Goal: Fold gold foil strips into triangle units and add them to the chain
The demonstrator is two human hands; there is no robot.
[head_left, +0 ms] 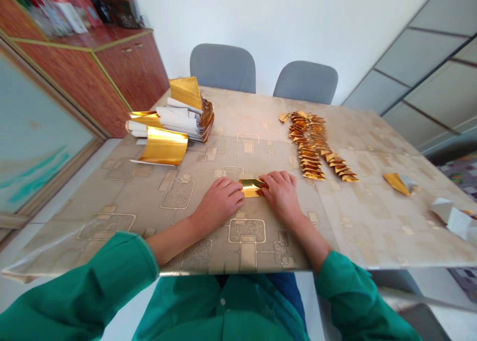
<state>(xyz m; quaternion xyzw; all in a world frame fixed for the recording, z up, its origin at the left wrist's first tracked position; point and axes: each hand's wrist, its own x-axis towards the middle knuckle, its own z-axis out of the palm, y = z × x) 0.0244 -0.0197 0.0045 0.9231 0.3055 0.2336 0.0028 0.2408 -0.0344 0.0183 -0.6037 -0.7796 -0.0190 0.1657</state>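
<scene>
A narrow folded strip of gold foil paper (252, 188) lies on the patterned tablecloth, between my two hands. Its left end is under the fingers of my left hand (222, 198), which are curled and pressed together. At the other end my right hand (281, 191) grips the foil with thumb and fingers. Beyond my right hand are rows of folded gold paper pieces (311, 155), overlapping one another. To the far left sits a stack of gold and white paper sheets (182, 120), with a curled gold sheet (166, 146) in front of it.
A tablecloth-covered table (246, 254) spans the view. One folded gold piece (397, 183) and a white paper scrap (452, 217) lie to the right. Two grey chairs (222, 67) stand behind the table, and a wooden cabinet (130, 65) is at the left.
</scene>
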